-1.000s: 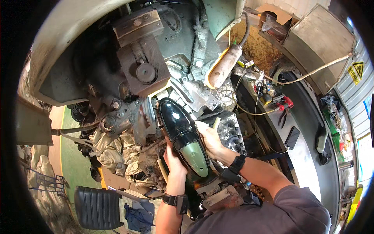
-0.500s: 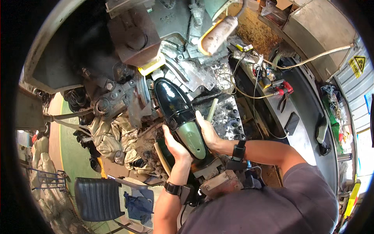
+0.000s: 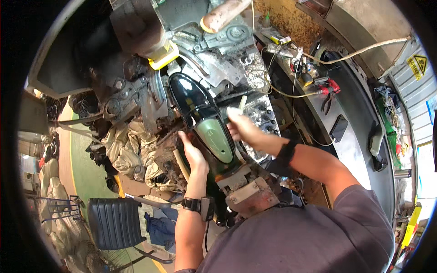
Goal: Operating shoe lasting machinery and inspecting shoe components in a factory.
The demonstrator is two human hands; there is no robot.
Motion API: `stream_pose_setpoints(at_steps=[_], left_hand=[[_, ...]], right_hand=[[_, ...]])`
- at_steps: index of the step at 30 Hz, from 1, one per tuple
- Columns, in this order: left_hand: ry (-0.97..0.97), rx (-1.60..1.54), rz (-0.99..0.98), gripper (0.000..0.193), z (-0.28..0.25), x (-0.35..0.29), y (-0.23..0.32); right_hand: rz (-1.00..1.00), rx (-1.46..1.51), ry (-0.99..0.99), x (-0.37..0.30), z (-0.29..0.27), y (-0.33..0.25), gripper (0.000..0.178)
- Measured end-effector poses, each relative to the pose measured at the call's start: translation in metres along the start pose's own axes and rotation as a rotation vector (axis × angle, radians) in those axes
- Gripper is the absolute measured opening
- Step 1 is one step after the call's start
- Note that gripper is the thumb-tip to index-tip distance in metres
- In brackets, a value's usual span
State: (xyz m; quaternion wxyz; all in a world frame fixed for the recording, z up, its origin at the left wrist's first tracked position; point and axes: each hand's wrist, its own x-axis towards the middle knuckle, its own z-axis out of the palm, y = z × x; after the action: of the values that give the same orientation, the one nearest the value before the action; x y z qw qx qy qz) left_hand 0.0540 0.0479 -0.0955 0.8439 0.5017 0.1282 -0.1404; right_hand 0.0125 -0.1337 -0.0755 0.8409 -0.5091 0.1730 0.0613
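A glossy black shoe upper (image 3: 189,93) sits toe-up on a green shoe last (image 3: 213,136), set in the middle of a grimy machine (image 3: 227,82). Beside the last's left edge, my left hand (image 3: 195,154) has its fingers stretched out; whether they touch it is hard to tell. My right hand (image 3: 248,129) is off to the right of the last, slightly blurred, its thumb and fingers apart and nothing visible between them. A pale stick-like handle (image 3: 243,102) stands just behind that hand.
Above the toe are a yellow-edged machine head (image 3: 164,57) and a tubular lamp (image 3: 225,16). A side bench at right holds a red air tool (image 3: 328,87), pliers and a dark phone (image 3: 338,127). A black chair (image 3: 114,223) stands at lower left, near crumpled beige cloth (image 3: 125,148).
My right hand has come off the shoe and moved right. My left hand has loosened from its side. The whole scene has shifted up and left in view.
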Motion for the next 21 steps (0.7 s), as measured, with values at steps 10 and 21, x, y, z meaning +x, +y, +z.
stream_pose_setpoints(at_steps=[10,21], left_hand=[[-0.767,1.621,-0.042,0.073,-0.211,-0.16,-0.136],[-0.796,1.954,0.27,0.066,-0.201,-0.201,-0.116]], right_hand=[[-0.094,0.068,0.271,-0.077,-0.105,-0.026,0.032],[-0.163,0.05,0.32,-0.105,-0.08,-0.026,0.022]])
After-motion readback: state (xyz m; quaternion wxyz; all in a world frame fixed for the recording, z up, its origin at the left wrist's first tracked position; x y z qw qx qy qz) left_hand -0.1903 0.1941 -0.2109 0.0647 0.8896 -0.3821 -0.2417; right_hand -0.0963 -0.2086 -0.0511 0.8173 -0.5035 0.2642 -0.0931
